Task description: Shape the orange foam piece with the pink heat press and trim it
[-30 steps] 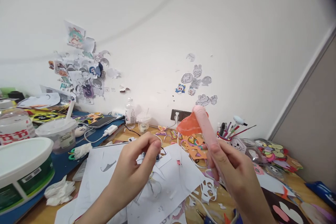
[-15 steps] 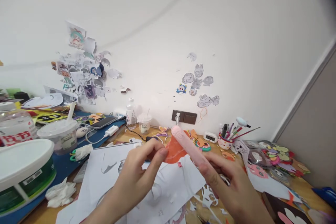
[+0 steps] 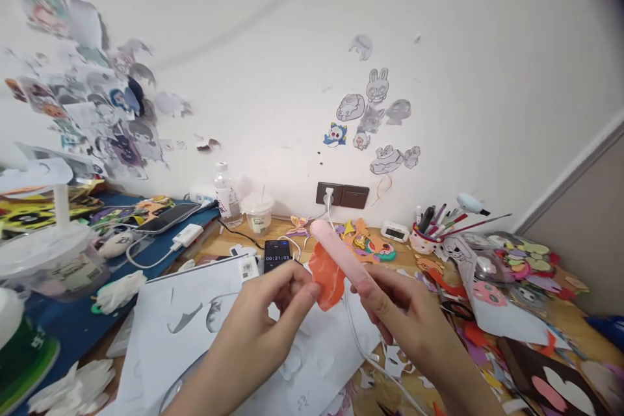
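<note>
Along the white wall, head view: wooden table, strewn with scraps; blue mat on the left side; white papers spread at the middle.
White wall: covered at left with overlapping drawings; hung right of centre with a looser group of cutouts.
Left hand: thumb and forefinger pinched on the edge of an orange piece.
Right hand: clamped round the near end of a pink stick, tilted up toward the left.
Orange piece: raised over the white papers, between both hands, by the pink stick's far end; cannot tell how joined.
Orange piece, against one second ago: lowered, then well apart from the left hand, now touching.
Green tub, against half a second ago: cut further by the picture's left edge.
Phone, against half a second ago: timer digits now in sight.
Cutouts, looser group: nine.
Sockets: two, side by side, left one with a white plug.
Plastic cups: two.
Crumpled tissues: two.
Clock: one.
Pen cup: one.
</note>
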`<action>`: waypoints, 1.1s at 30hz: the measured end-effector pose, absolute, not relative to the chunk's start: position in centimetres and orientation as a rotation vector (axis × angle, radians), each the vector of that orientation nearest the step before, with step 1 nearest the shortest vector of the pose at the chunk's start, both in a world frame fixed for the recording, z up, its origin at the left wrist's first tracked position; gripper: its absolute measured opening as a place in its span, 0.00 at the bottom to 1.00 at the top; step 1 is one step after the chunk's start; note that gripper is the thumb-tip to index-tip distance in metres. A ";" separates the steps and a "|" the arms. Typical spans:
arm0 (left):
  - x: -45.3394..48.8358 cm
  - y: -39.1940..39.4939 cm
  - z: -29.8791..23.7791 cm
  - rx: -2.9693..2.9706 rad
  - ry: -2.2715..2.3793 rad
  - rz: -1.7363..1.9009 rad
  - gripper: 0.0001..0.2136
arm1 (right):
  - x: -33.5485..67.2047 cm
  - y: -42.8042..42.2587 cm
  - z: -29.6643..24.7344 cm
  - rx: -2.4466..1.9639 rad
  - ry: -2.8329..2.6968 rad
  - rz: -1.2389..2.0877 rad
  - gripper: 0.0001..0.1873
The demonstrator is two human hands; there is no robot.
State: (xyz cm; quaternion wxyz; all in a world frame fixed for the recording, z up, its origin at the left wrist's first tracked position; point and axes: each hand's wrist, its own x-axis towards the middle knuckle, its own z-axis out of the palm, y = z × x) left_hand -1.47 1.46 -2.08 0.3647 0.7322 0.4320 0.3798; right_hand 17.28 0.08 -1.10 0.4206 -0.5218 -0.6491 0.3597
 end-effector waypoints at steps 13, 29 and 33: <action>-2.1 2.7 -1.8 1.815 1.145 0.997 0.13 | 16.5 0.9 -1.6 -1.405 -1.701 0.846 0.20; -1.1 1.3 -1.9 1.961 0.910 0.783 0.19 | 16.9 -1.1 -0.5 -1.280 -1.729 0.776 0.20; -0.5 1.0 -2.4 1.908 0.838 0.798 0.20 | 16.5 -1.8 -0.2 -1.259 -1.735 0.765 0.21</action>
